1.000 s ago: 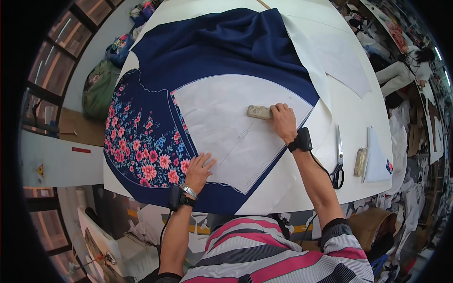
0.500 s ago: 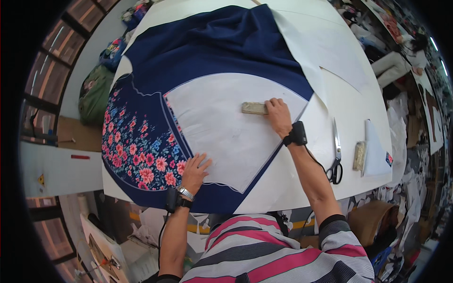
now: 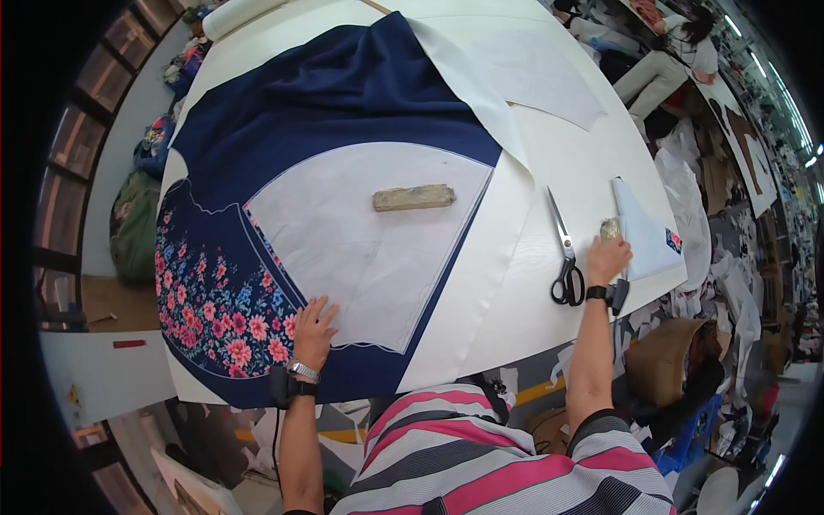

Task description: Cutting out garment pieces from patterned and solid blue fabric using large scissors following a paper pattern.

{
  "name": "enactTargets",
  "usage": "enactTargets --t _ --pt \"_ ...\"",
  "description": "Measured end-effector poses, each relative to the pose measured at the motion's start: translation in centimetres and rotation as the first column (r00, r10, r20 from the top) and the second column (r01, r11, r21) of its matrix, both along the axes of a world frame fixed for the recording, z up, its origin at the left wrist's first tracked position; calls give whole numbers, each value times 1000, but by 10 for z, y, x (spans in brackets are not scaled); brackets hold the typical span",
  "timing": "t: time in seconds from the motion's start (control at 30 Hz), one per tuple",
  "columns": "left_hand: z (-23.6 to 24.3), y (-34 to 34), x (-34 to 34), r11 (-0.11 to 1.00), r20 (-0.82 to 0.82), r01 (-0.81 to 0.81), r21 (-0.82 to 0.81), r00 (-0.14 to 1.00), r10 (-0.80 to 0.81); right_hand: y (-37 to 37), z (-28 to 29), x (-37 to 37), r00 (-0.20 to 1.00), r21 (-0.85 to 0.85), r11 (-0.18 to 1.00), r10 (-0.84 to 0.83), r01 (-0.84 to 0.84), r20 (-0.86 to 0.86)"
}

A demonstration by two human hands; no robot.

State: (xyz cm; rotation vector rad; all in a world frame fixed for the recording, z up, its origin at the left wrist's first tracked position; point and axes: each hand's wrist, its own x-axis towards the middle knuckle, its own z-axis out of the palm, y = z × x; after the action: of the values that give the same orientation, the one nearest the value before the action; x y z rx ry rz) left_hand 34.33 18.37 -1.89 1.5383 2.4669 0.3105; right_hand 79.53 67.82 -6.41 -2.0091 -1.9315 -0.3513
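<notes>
My left hand lies with fingers spread on the lower left corner of a white paper pattern piece, beside navy fabric with pink and blue flowers. A long, pale, worn block rests on the paper. Over to the right, my right hand grips a second block, mostly hidden by the fingers, next to a folded pale piece with a floral swatch. Black-handled scissors lie just left of that hand. Plain navy cloth is rumpled above the pattern.
The white worktable carries another paper piece and a roll. Bags are piled along the left wall. A person in pale trousers is at the upper right, among scraps. A brown sack stands below the table's right corner.
My right hand has let go of the block on the pattern and moved right to the block by the scissors. My view has shifted, with the table appearing further left.
</notes>
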Motion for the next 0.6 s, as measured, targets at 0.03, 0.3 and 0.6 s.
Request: enactTargets --t 0.03,0.3,0.6 --pt "0 5 2 1000 6 14 15 1000 -15 13 -17 30 998 -49 998 -39 41 45" --pt "-7 4 11 1000 -59 23 11 998 -23 29 -11 70 999 -168 985 33 -27 34" --pt "-4 -11 14 997 -103 14 75 995 -6 -58 34 -58 651 -71 884 285 -463 -704"
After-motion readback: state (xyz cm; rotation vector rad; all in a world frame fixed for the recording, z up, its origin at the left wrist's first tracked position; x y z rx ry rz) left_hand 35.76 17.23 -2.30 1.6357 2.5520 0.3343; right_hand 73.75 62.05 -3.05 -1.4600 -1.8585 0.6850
